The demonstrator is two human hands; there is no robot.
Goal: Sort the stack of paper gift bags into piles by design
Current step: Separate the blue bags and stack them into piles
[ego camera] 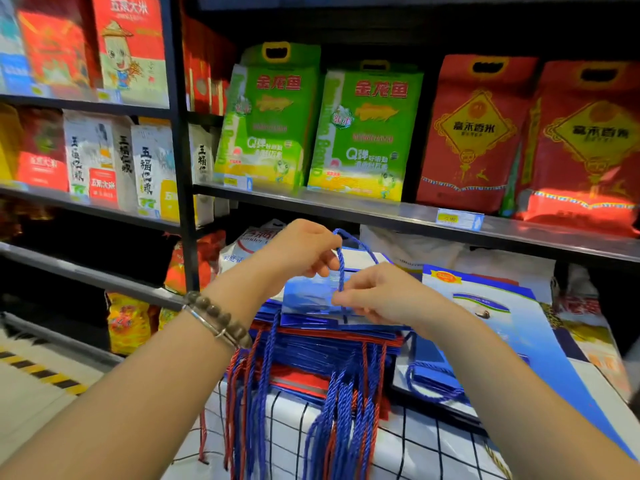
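A stack of flat paper gift bags (322, 344), blue and red, lies on a white cloth with a black grid (408, 441); their rope handles (346, 410) hang over the front edge. On top lies a blue bag (308, 299) with a blue rope handle (341, 268). My left hand (304, 247) pinches that handle at its upper loop. My right hand (374, 296) pinches the same rope lower down, just above the bag. To the right lies a separate pile of larger blue-and-white bags (512, 327) with a picture on them.
Dark metal shelves stand behind, with green rice bags (360, 133) and red rice bags (474, 133) on the shelf (381, 209) just above the stack. More packages fill the left shelving (114, 161). Black-and-yellow striped tape (41, 372) marks the floor at lower left.
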